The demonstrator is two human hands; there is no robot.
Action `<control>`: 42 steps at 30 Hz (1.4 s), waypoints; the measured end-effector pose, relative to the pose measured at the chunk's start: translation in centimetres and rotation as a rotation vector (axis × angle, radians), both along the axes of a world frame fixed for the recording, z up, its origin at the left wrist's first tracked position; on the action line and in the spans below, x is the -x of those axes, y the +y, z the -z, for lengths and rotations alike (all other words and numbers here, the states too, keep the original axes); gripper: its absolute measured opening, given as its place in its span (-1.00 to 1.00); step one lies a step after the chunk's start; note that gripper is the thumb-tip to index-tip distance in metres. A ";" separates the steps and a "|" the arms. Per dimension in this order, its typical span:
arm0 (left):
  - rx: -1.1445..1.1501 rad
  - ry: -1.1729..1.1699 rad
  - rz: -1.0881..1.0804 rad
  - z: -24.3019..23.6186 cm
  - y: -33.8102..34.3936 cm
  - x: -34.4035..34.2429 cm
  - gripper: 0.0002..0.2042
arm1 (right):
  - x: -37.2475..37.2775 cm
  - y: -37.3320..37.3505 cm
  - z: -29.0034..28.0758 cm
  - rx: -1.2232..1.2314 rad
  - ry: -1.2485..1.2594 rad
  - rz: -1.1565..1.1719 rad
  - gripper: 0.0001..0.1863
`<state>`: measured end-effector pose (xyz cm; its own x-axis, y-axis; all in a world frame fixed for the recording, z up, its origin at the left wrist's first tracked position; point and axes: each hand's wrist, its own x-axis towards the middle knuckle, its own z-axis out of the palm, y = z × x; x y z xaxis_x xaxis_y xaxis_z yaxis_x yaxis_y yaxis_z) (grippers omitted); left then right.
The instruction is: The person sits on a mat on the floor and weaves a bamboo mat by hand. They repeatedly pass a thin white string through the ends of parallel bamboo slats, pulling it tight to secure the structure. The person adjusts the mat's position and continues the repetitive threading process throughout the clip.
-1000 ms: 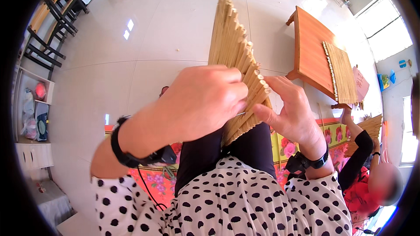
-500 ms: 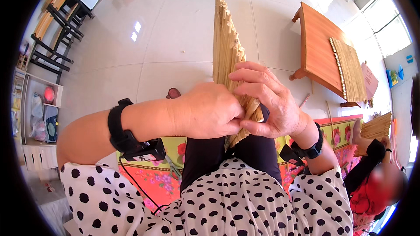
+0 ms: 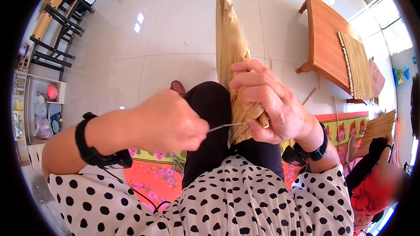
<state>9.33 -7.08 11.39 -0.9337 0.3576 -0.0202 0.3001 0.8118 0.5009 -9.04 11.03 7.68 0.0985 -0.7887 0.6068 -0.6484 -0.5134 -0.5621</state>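
A mat of bundled straw stalks (image 3: 224,52) stands upright between my knees, its ridged edge running away from me. My right hand (image 3: 275,100) is closed on its near end, thumb and fingers around the folded stalk ends. To the left, over my thigh, my left hand (image 3: 164,120) is a closed fist, blurred by motion. From it sticks out a thin grey needle (image 3: 216,128), with a fine pale thread (image 3: 236,124) running taut to the mat beside my right thumb. The needle's other end is hidden in the fist.
At the right, a wooden table (image 3: 323,39) carries another straw mat (image 3: 356,65). Beyond my right arm, a person in red (image 3: 372,192) holds a straw piece (image 3: 378,126). A floral cloth (image 3: 153,179) lies beneath me. Stacked chairs (image 3: 57,22) and a shelf (image 3: 43,83) stand left.
My left hand has moved left, away from the mat, drawing the needle and thread out with it. My right hand still grips the mat's near end, with its fingers slightly shifted.
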 end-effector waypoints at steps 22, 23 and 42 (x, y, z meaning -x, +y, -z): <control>-1.845 0.096 -0.361 8.0 4.6 -0.1 -0.85 | -2.8 2.8 0.3 0.016 0.021 0.536 -0.45; -1.891 0.084 -0.349 7.6 3.3 -1.5 -0.87 | -2.8 2.9 0.5 0.010 0.027 0.540 -0.45; -1.167 -0.091 -0.721 7.2 8.6 -0.1 -0.72 | -3.6 3.3 1.7 -0.031 -0.169 0.565 -0.37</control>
